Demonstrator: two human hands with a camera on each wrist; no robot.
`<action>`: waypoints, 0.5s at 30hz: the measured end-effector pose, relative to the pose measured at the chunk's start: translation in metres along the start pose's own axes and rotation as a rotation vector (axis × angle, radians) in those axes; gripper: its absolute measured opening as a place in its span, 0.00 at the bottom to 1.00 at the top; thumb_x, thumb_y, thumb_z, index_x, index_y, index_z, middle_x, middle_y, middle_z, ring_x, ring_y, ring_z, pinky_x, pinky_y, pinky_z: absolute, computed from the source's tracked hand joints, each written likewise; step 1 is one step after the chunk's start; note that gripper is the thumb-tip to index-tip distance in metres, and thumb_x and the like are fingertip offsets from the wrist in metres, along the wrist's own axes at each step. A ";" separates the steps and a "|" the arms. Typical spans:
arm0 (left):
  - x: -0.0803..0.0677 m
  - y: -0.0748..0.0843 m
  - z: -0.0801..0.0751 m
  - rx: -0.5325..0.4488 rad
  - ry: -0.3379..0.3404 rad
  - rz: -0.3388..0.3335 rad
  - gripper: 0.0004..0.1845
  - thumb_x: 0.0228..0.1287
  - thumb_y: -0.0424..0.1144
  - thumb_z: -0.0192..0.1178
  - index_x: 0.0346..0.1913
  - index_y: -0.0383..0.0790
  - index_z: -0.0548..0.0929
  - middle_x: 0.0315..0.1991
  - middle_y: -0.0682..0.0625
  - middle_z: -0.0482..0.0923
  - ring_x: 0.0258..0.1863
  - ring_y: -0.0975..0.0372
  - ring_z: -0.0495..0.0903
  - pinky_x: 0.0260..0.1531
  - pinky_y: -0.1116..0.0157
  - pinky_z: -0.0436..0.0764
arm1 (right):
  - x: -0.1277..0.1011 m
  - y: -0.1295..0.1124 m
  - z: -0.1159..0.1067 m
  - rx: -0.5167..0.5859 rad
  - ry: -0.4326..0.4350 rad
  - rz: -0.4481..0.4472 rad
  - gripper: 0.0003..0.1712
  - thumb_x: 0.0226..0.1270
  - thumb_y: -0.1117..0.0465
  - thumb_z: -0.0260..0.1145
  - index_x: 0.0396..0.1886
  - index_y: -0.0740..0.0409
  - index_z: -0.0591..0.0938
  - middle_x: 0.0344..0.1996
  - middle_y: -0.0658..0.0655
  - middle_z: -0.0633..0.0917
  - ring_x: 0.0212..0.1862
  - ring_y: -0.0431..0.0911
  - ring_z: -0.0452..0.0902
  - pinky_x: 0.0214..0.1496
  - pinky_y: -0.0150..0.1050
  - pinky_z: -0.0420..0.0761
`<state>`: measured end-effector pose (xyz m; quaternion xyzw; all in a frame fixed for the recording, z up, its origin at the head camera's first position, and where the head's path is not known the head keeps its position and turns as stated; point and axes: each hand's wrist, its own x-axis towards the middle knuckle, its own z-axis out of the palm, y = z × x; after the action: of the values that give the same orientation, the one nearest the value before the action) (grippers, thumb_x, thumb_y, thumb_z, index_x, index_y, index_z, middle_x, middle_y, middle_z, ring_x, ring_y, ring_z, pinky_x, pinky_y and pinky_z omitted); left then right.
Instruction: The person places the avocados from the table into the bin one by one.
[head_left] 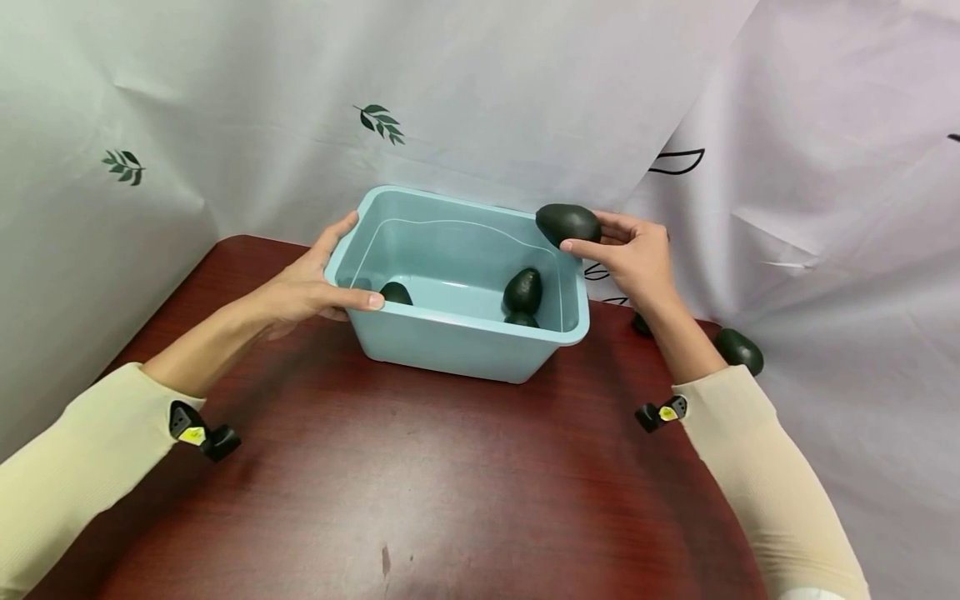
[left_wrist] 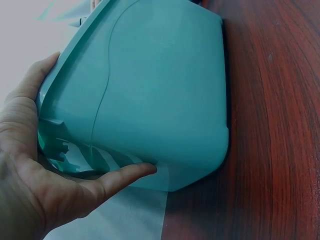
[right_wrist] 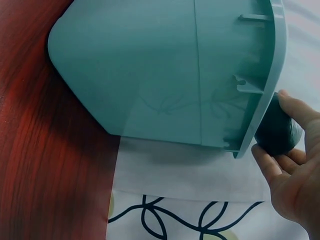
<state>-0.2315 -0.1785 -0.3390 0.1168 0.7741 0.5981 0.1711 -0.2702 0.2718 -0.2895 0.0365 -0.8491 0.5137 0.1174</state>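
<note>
L hand (head_left: 311,287) grips tub (head_left: 480,346) rim — R hand (head_left: 633,254) pinches avocado (head_left: 567,223); no readable labels.

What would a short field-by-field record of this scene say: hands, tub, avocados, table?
left hand: grips the tub's left rim
right hand: holds an avocado at the tub's far right corner
tub: light blue plastic, stands on the table
inside tub: three dark avocados
outside tub: one avocado beside the right forearm
table: dark red wood grain
</note>
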 end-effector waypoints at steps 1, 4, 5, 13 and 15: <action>0.000 0.000 0.000 -0.001 0.000 0.000 0.68 0.69 0.40 0.77 0.92 0.74 0.34 0.91 0.46 0.50 0.81 0.41 0.66 0.62 0.40 0.85 | 0.001 0.000 0.001 -0.010 0.001 0.002 0.37 0.56 0.49 0.93 0.66 0.51 0.93 0.51 0.47 0.96 0.48 0.34 0.92 0.56 0.27 0.85; 0.000 0.000 0.000 -0.001 -0.001 -0.001 0.68 0.69 0.41 0.77 0.92 0.74 0.35 0.91 0.46 0.50 0.81 0.41 0.66 0.63 0.39 0.85 | 0.005 0.000 0.003 -0.011 -0.005 0.004 0.37 0.56 0.49 0.93 0.66 0.51 0.92 0.54 0.51 0.96 0.50 0.34 0.92 0.56 0.28 0.86; 0.000 0.000 0.000 -0.001 -0.001 -0.002 0.68 0.69 0.41 0.77 0.92 0.75 0.35 0.91 0.46 0.50 0.81 0.41 0.66 0.64 0.38 0.85 | 0.006 0.000 0.004 -0.008 -0.008 0.005 0.37 0.56 0.49 0.93 0.66 0.52 0.92 0.55 0.52 0.96 0.50 0.35 0.92 0.56 0.28 0.86; 0.000 -0.001 0.000 -0.009 -0.002 -0.007 0.68 0.68 0.41 0.77 0.92 0.75 0.34 0.91 0.46 0.49 0.82 0.41 0.66 0.65 0.37 0.84 | 0.013 0.000 0.010 -0.053 -0.034 0.016 0.38 0.55 0.47 0.93 0.67 0.49 0.92 0.60 0.55 0.95 0.53 0.36 0.92 0.57 0.29 0.85; 0.000 -0.001 -0.001 -0.010 0.000 -0.009 0.69 0.69 0.41 0.77 0.92 0.75 0.34 0.91 0.46 0.49 0.82 0.41 0.66 0.64 0.38 0.84 | 0.014 -0.001 0.011 -0.060 -0.032 0.010 0.39 0.56 0.46 0.93 0.67 0.49 0.92 0.61 0.56 0.94 0.54 0.37 0.92 0.58 0.29 0.85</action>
<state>-0.2313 -0.1793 -0.3394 0.1127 0.7717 0.6011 0.1744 -0.2859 0.2624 -0.2906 0.0372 -0.8660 0.4880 0.1023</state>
